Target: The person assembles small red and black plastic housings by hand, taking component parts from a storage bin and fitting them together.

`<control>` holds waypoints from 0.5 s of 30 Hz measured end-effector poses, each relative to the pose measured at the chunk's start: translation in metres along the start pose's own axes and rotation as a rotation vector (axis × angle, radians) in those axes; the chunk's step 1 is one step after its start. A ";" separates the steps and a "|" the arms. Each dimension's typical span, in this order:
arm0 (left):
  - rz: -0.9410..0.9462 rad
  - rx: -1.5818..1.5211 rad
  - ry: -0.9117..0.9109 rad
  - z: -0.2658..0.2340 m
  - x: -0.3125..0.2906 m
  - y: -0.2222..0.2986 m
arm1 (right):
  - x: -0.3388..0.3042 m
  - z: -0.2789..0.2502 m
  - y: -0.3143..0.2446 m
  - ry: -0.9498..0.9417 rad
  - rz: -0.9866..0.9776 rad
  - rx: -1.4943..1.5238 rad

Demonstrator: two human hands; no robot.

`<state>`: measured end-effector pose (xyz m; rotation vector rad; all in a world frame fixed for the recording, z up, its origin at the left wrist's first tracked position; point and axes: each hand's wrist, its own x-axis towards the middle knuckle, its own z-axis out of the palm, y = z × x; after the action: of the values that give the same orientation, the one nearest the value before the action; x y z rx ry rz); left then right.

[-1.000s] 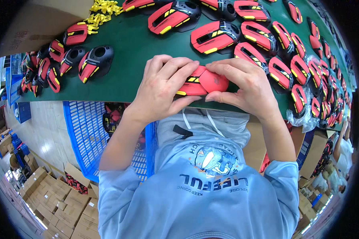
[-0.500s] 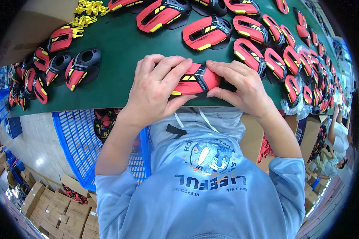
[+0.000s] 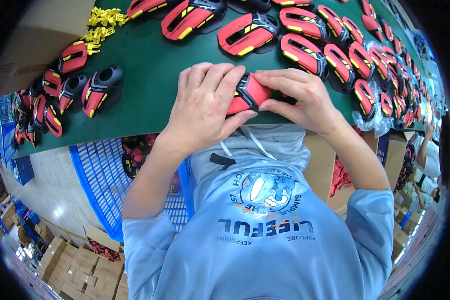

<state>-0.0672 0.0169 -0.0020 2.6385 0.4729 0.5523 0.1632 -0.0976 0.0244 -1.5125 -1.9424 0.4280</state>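
I see a green table [image 3: 152, 72] running across the upper view, its edge bowed by my lens. At left I have a pale, smooth floor [image 3: 60, 182], with a whitish glare [image 3: 59, 211] shining on it. Lower down, brown cardboard boxes [image 3: 105, 280] crowd together. A blue crate [image 3: 92, 180] with slotted sides sits close by the table's near edge.

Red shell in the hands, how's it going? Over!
Left hand, right hand: both gripping red shell. Shell at green table's near edge. Other shells lie beyond.
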 end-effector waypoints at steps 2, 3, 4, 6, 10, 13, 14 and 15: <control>0.006 0.003 -0.021 0.002 0.001 -0.001 | -0.001 -0.006 -0.001 -0.087 -0.003 -0.088; 0.027 -0.007 -0.016 0.003 0.003 -0.001 | 0.001 -0.008 -0.001 -0.099 -0.010 -0.140; 0.050 -0.016 -0.011 0.005 0.004 -0.002 | 0.006 -0.012 0.000 -0.100 0.001 -0.135; 0.059 -0.015 -0.013 0.006 0.005 -0.004 | 0.013 -0.017 0.000 -0.223 -0.014 -0.187; 0.017 -0.013 0.041 0.005 0.007 -0.002 | 0.009 -0.007 0.002 -0.186 0.001 -0.169; -0.012 -0.023 0.058 0.007 0.010 0.000 | 0.002 -0.001 0.015 -0.109 -0.052 -0.100; -0.013 -0.012 0.061 0.007 0.010 0.003 | 0.002 -0.002 0.018 -0.077 -0.088 -0.039; -0.025 -0.016 0.075 0.007 0.009 0.005 | 0.004 -0.002 0.020 -0.050 -0.095 -0.003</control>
<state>-0.0551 0.0145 -0.0026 2.5999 0.5214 0.6457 0.1788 -0.0885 0.0151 -1.4174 -2.0448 0.4249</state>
